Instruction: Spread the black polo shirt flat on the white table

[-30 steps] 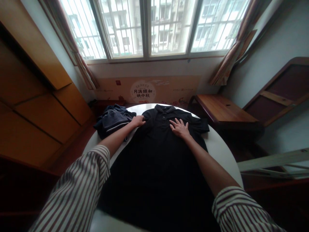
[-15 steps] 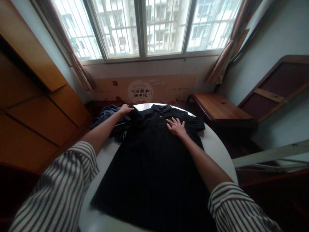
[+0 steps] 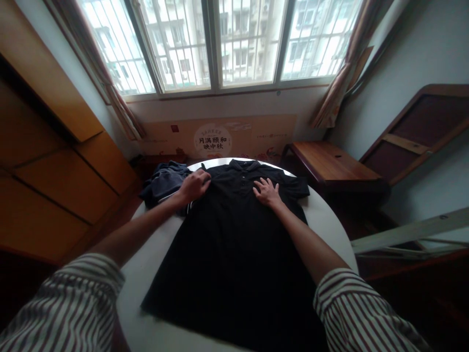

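Left hand (image 3: 195, 187) curled, fingers bunched at the shoulder edge of the shirt, though whether it has actually pinched cloth there I can't tell from here! Right hand (image 3: 267, 192) is wide open, palm down, fingers spread, pressing on the chest just beside the buttons. The two hands are well apart.

The black polo shirt (image 3: 230, 254) sits in the middle of the round white table (image 3: 330, 234), collar at the far edge, hem running toward the person and hanging off the near side out of sight. Here's the state of play: the body lies flat and open, with no fold across it that I can make out. The sleeve on the right is spread out flat, reaching toward the table's far right edge. The other sleeve is lost in the dark cloth by the left hand, so that side is anyone's guess.

Just past the left hand, on the table's far left edge, sits a bunched navy garment (image 3: 163, 183), with a pale stripe along one fold. Beyond the table stands a wooden bench (image 3: 330, 161), and behind it, a printed banner (image 3: 216, 139) under the barred window (image 3: 220, 44).
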The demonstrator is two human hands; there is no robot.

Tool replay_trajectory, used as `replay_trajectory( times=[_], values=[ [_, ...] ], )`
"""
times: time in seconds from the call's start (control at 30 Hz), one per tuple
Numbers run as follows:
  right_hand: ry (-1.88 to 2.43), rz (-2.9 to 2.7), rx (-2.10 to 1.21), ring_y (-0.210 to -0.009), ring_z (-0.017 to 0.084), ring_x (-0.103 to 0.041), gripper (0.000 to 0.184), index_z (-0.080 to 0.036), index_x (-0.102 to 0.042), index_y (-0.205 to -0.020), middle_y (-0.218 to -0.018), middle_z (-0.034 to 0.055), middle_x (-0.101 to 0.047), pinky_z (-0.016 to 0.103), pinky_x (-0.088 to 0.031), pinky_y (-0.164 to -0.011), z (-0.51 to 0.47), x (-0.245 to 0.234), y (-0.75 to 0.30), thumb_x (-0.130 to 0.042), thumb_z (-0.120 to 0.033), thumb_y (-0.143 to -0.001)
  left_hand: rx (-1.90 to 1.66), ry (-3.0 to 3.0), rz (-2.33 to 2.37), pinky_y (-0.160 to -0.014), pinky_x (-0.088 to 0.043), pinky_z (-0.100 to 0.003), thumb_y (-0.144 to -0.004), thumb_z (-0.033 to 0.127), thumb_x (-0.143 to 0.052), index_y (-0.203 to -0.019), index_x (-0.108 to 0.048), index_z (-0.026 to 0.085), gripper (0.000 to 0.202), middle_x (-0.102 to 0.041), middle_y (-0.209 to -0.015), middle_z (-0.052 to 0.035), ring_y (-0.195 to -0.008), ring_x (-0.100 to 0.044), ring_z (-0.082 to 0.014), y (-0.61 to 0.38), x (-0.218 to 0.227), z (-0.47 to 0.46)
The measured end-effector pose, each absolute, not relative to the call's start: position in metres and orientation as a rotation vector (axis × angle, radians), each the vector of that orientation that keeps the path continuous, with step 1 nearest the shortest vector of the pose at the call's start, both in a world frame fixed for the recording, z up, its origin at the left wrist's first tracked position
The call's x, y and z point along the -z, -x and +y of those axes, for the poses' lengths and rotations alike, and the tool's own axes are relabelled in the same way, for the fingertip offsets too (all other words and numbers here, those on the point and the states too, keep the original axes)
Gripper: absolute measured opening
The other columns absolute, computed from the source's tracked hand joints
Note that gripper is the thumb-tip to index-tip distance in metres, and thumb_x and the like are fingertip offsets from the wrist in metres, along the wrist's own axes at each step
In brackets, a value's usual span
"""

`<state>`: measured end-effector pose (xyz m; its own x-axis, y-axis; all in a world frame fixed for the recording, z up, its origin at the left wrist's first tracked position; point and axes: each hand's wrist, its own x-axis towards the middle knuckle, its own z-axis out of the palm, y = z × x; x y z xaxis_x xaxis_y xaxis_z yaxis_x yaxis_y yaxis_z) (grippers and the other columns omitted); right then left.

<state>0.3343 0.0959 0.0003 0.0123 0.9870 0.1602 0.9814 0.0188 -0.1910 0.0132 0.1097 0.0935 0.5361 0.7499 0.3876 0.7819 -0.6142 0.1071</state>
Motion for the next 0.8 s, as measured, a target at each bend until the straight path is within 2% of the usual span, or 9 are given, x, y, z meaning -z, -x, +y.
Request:
replay_trajectory(
  times=[0.13,0.23,0.33,0.43,0.5,0.6,0.67,0.73,0.8],
  values=[
    [1.829,-2.099,0.157,-0.136,0.031,-0.042,0.043,-0.007,-0.058,-0.132,-0.143,0.0222,-0.050,0.050,-0.031,-0.114,0.076,-0.011,-0.324,-0.038,-0.026,-0.099,0.363,2.959,-1.062,-0.082,-0.053,-0.031,-0.099,0.032,-0.048,-0.109,-0.065,0.018,0.023,-0.064,-0.102,-0.0071,-0.090,-0.064,-0.0193,0.003,-0.060,-0.002],
    [1.708,-2.232,0.127,-0.132,0.030,-0.048,0.038,-0.009,-0.062,-0.127,-0.141,0.0209,-0.054,0.045,-0.038,-0.111,0.028,-0.016,-0.315,-0.047,-0.022,-0.095,0.287,3.052,-1.088,-0.082,-0.054,-0.032,-0.099,0.032,-0.051,-0.113,-0.064,0.021,0.022,-0.064,-0.105,-0.0070,-0.091,-0.064,-0.0189,0.037,-0.047,-0.064],
    [1.438,-2.425,0.055,-0.132,0.032,-0.049,0.040,-0.014,-0.061,-0.131,-0.143,0.0182,-0.053,0.050,-0.040,-0.110,-0.056,-0.015,-0.315,-0.054,-0.028,-0.094,0.315,3.078,-1.184,-0.091,-0.055,-0.037,-0.094,0.040,-0.059,-0.123,-0.062,0.023,0.034,-0.062,-0.119,-0.0094,-0.104,-0.063,-0.0227,0.078,-0.041,-0.105],
    [1.276,-2.563,-0.048,-0.135,0.034,-0.047,0.056,-0.022,-0.053,-0.141,-0.149,0.0132,-0.049,0.057,-0.041,-0.109,-0.151,-0.009,-0.328,-0.061,-0.047,-0.091,0.335,3.072,-1.171,-0.097,-0.055,-0.043,-0.083,0.046,-0.072,-0.134,-0.057,0.025,0.057,-0.057,-0.133,-0.0119,-0.118,-0.058,-0.0290,0.114,-0.031,-0.135],
    [1.197,-2.637,-0.039,-0.136,0.035,-0.046,0.071,-0.023,-0.045,-0.148,-0.150,0.0120,-0.048,0.057,-0.043,-0.107,-0.202,-0.005,-0.342,-0.062,-0.055,-0.088,0.354,3.039,-1.128,-0.098,-0.055,-0.046,-0.082,0.042,-0.074,-0.136,-0.056,0.026,0.058,-0.056,-0.136,-0.0125,-0.122,-0.056,-0.0309,0.132,-0.022,-0.149],
    [1.185,-2.592,0.130,-0.133,0.032,-0.050,0.073,-0.025,-0.037,-0.153,-0.148,0.0102,-0.050,0.049,-0.049,-0.103,-0.251,-0.001,-0.359,-0.063,-0.047,-0.089,0.400,3.001,-1.034,-0.097,-0.057,-0.041,-0.090,0.029,-0.067,-0.133,-0.059,0.024,0.045,-0.060,-0.132,-0.0116,-0.119,-0.059,-0.0269,0.148,-0.010,-0.160],
    [1.207,-2.544,0.257,-0.129,0.031,-0.055,0.072,-0.025,-0.037,-0.153,-0.146,0.0092,-0.053,0.044,-0.053,-0.099,-0.269,0.000,-0.365,-0.064,-0.043,-0.089,0.433,2.982,-0.942,-0.097,-0.057,-0.037,-0.093,0.016,-0.058,-0.132,-0.059,0.022,0.040,-0.063,-0.128,-0.0106,-0.116,-0.060,-0.0237,0.153,-0.006,-0.162],
    [1.215,-2.538,0.352,-0.126,0.031,-0.058,0.068,-0.023,-0.041,-0.151,-0.144,0.0087,-0.055,0.041,-0.056,-0.093,-0.278,-0.001,-0.369,-0.062,-0.039,-0.088,0.460,2.964,-0.874,-0.095,-0.058,-0.035,-0.091,0.003,-0.048,-0.134,-0.058,0.021,0.048,-0.064,-0.124,-0.0105,-0.113,-0.062,-0.0217,0.155,-0.004,-0.160],
    [1.184,-2.538,0.433,-0.122,0.029,-0.061,0.061,-0.021,-0.045,-0.149,-0.140,0.0083,-0.059,0.038,-0.058,-0.088,-0.282,0.000,-0.375,-0.056,-0.026,-0.089,0.485,2.957,-0.878,-0.092,-0.059,-0.034,-0.089,-0.004,-0.042,-0.139,-0.054,0.021,0.057,-0.065,-0.119,-0.0108,-0.107,-0.063,-0.0205,0.154,-0.004,-0.157]
  ],
)
